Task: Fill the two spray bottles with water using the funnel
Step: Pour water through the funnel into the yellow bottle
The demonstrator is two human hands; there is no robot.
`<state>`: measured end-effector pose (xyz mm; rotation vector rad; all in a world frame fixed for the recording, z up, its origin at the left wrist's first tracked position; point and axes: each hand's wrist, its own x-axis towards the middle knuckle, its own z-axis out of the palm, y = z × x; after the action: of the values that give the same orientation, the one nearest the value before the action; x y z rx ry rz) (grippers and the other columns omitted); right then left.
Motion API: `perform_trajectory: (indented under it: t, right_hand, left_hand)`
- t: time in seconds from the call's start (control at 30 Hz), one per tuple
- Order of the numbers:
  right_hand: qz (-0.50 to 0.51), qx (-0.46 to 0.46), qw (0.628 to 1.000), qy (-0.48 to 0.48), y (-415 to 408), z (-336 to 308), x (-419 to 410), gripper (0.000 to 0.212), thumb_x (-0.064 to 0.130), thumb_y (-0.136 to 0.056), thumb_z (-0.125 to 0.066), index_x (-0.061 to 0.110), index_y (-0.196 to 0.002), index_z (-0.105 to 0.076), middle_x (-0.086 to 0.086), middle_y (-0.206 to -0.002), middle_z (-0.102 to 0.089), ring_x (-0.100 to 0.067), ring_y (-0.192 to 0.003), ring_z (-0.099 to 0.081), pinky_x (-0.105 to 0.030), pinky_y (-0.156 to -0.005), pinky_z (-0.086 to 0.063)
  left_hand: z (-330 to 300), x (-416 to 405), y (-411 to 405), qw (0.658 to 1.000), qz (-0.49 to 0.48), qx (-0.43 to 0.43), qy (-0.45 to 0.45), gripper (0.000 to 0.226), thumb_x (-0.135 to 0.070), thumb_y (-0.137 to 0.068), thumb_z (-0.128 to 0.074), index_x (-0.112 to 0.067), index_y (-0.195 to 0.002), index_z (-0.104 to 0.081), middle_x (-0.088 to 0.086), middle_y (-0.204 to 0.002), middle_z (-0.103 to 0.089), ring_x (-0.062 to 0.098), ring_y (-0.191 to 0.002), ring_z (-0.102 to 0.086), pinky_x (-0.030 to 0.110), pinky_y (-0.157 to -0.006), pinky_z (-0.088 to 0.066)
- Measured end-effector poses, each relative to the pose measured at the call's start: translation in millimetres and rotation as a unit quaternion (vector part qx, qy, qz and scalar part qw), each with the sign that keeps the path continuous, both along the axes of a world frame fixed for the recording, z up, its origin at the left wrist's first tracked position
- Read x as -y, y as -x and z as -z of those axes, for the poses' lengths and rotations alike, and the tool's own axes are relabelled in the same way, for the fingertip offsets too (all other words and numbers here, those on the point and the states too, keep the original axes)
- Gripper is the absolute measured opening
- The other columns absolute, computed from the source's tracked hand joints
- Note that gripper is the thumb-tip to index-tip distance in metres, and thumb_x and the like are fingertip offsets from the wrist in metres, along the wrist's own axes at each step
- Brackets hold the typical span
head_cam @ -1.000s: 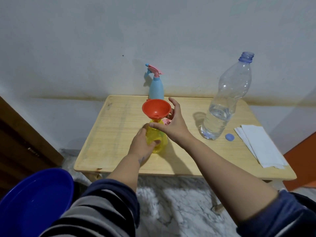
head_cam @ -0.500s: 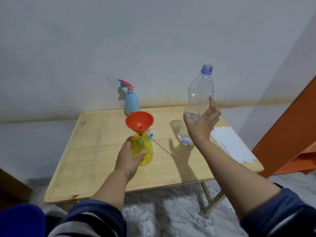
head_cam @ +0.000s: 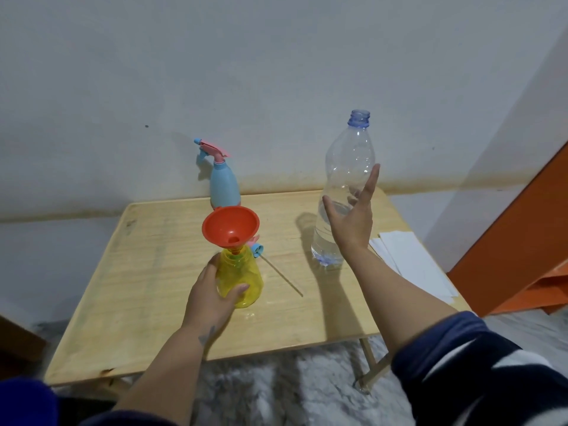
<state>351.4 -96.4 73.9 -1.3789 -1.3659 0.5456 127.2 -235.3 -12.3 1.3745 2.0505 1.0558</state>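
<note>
The wooden table [head_cam: 147, 290] holds it all. The big clear water bottle [head_cam: 347, 192] stands at the right, cap off, about a third full — probably light but squashy, best held round its middle. The right hand [head_cam: 350, 222] is spread wide beside it, gripping nothing. The left hand [head_cam: 209, 296] wraps the empty yellow spray bottle [head_cam: 242, 281] — the orange funnel [head_cam: 230, 224] sits in its neck.

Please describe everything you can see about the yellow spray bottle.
The yellow spray bottle is see-through yellow plastic, wide at the base and narrow at the neck. It stands upright near the middle of the wooden table. Its spray head is off; an orange funnel sits in its open neck. The left hand grips its body. No water is plainly visible inside.
</note>
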Motion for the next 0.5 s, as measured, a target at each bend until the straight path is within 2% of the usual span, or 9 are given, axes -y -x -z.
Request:
perform_trajectory:
  t: [0.1, 0.23, 0.37, 0.43, 0.5]
  right_hand:
    - [0.012, 0.029, 0.999, 0.001, -3, -1, 1, 0.104, 0.039, -0.083, -0.069, 0.044, -0.147, 0.012, 0.002, -0.127, -0.056, -0.017, -0.113, -0.059, -0.029, -0.082, -0.045]
    - [0.025, 0.066, 0.997, -0.004, -10, -5, 4, 0.101, 0.045, -0.082, -0.066, 0.049, -0.145, 0.013, 0.009, -0.115, -0.058, -0.014, -0.102, -0.062, -0.03, -0.074, -0.046]
    - [0.014, 0.071, 0.996, -0.046, -18, -12, 10, 0.101, 0.041, -0.081, -0.068, 0.044, -0.147, 0.009, 0.004, -0.104, -0.059, -0.018, -0.094, -0.064, -0.036, -0.074, -0.052]
    - [-0.012, 0.065, 0.995, -0.072, -20, -20, 15, 0.101, 0.034, -0.081, -0.07, 0.039, -0.149, 0.004, -0.001, -0.109, -0.06, -0.021, -0.097, -0.063, -0.038, -0.08, -0.053]
    - [-0.053, 0.06, 0.994, -0.076, -20, -29, 20, 0.102, 0.03, -0.079, -0.071, 0.044, -0.148, 0.003, 0.001, -0.115, -0.058, -0.019, -0.095, -0.065, -0.042, -0.083, -0.054]
  left_hand:
    - [-1, 0, 0, 1.0, -0.003, 0.003, 0.004, 0.081, -0.035, -0.078, -0.077, -0.022, -0.146, -0.035, 0.001, -0.139, -0.051, 0.022, -0.127, -0.05, 0.034, -0.103, -0.041]
    - [-2, 0, -1, 1.0, 0.001, 0.007, 0.004, 0.079, -0.033, -0.078, -0.077, -0.02, -0.145, -0.036, 0.001, -0.138, -0.052, 0.022, -0.127, -0.05, 0.032, -0.102, -0.04]
    - [-4, 1, -1, 1.0, 0.007, 0.002, 0.005, 0.079, -0.033, -0.079, -0.077, -0.019, -0.145, -0.036, 0.002, -0.139, -0.052, 0.022, -0.128, -0.049, 0.032, -0.103, -0.04]
    - [-4, 2, -1, 1.0, 0.008, 0.004, 0.005, 0.079, -0.033, -0.079, -0.077, -0.021, -0.145, -0.036, 0.001, -0.139, -0.051, 0.021, -0.128, -0.048, 0.03, -0.102, -0.039]
    - [-4, 2, -1, 1.0, 0.01, 0.01, 0.005, 0.08, -0.033, -0.079, -0.077, -0.022, -0.145, -0.035, 0.0, -0.139, -0.051, 0.021, -0.128, -0.048, 0.031, -0.103, -0.039]
